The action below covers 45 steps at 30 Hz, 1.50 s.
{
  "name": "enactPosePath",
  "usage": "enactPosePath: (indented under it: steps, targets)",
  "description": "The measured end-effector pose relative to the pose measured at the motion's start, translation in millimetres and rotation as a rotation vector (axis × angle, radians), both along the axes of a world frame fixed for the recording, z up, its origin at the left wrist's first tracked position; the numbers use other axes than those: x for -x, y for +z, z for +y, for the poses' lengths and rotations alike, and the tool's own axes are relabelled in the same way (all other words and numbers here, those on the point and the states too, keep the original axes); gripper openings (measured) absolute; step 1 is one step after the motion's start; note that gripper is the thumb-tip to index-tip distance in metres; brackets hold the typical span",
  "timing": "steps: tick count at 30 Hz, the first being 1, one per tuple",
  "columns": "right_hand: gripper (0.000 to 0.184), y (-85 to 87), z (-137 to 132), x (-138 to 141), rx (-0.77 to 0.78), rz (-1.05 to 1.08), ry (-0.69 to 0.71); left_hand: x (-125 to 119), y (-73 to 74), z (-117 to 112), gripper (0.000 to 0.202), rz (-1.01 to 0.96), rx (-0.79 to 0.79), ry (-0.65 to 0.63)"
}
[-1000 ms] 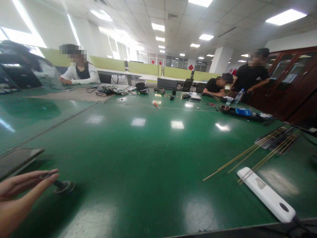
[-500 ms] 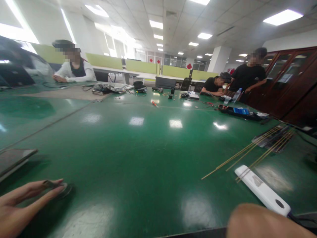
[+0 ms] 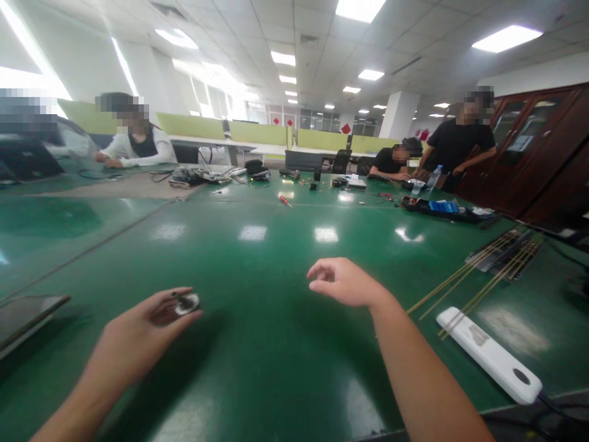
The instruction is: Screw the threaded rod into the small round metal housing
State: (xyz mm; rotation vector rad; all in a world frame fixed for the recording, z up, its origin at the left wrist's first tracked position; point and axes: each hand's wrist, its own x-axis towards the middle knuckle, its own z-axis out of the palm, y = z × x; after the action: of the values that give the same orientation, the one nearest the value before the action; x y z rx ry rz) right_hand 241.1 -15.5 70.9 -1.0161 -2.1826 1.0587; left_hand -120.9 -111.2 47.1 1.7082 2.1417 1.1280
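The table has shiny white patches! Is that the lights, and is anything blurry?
In the head view, the patches on the green table look like glare, probably from the ceiling lights; also in the head view, a dark shadow lies beside the left hand, and the small part it holds is too blurry to name.

Small round flanged part: pale, disc-shaped rim with a darker, stub-like centre. Position: left half of the scene, on the near side, over the green counter. Retention: held between the thumb and fingers of the left grip, at the fingertips. Orientation: disc face tilted, seen obliquely as an oval. The fingers partly cover its left side; fine surface detail is blurred.
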Motion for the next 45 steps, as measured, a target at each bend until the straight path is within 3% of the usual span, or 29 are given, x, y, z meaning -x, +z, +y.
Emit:
enactPosePath:
  steps: [3, 6, 10, 14, 20, 28, 36, 45]
  targets:
    - [0.032, -37.5, 20.8, 11.2, -0.104, 0.017, -0.168, -50.1, 6.5, 44.4, 0.048, 0.001, 0.004, -0.196]
    - [0.050, -67.8, 31.8, 14.3, -0.156, -0.028, -0.244, -94.0, -3.1, 82.8, 0.040, 0.004, 0.005, -0.393]
    - [0.061, -82.6, 34.6, 12.9, -0.176, 0.048, -0.253, -120.1, -25.9, 106.0, 0.031, 0.071, -0.056, -0.609]
    - [0.064, -80.9, 33.0, 14.5, -0.234, 0.048, -0.240, -121.5, -39.5, 107.4, 0.030, 0.114, -0.100, -0.700]
    - [0.054, -80.5, 32.6, 15.8, -0.237, -0.003, -0.180, -118.2, -49.0, 110.1, 0.029, 0.009, -0.081, -0.732]
    - [0.033, -81.3, 33.5, 25.0, -0.235, 0.082, -0.155, -118.5, -44.3, 109.6, 0.019, -0.052, -0.071, -0.757]
    - [0.037, -83.7, 32.2, 30.5, -0.167, 0.139, -0.181, -116.6, -47.7, 111.5, 0.021, -0.097, -0.056, -0.739]
    - [0.022, -78.8, 28.0, 33.9, -0.238, 0.109, -0.151, -118.4, -48.6, 113.2, 0.018, -0.095, -0.077, -0.787]
